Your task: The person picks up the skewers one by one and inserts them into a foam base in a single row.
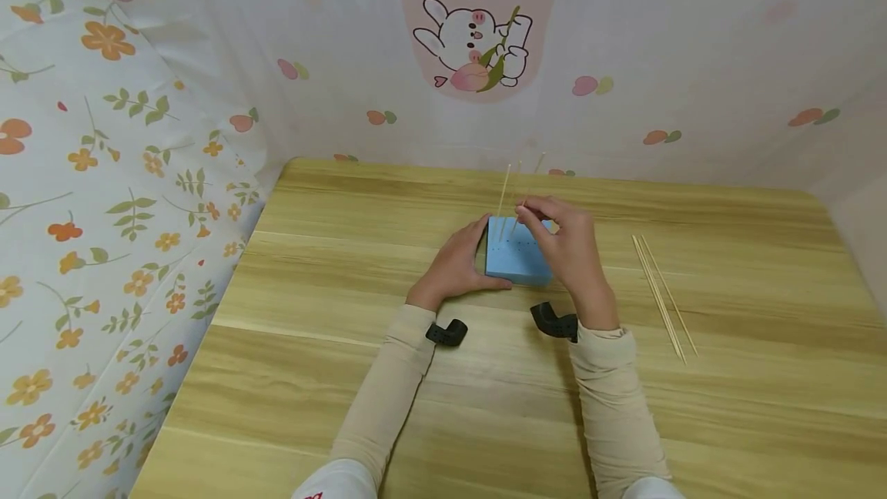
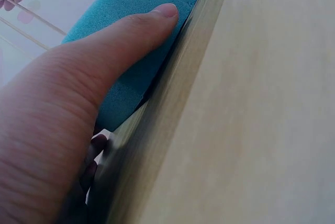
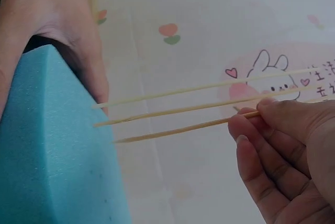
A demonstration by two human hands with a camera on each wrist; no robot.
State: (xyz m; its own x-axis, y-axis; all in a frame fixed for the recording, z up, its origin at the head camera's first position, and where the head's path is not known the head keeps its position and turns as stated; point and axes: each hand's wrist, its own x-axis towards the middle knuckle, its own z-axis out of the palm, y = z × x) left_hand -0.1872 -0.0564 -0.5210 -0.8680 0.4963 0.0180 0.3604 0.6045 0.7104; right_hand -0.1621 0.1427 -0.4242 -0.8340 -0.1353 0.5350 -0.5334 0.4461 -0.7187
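Observation:
A blue foam block (image 1: 518, 262) with small holes in its top sits on the wooden table. My left hand (image 1: 453, 264) grips it from the left, its thumb (image 2: 131, 38) lying along the near side. Two thin wooden skewers stand in the block toward its far left part: one skewer (image 3: 172, 95) and a second skewer (image 3: 178, 111) beside it. Between thumb and fingertips, my right hand (image 1: 570, 241) pinches a third skewer (image 3: 178, 131) above the block. That skewer's pointed tip is at the foam's top face; whether it has entered a hole I cannot tell.
Several loose skewers (image 1: 654, 291) lie on the table (image 1: 762, 314) to the right of my right hand. Behind the table hangs a white cloth (image 1: 333, 45) with a rabbit print, and a flowered cloth (image 1: 138, 175) hangs at the left.

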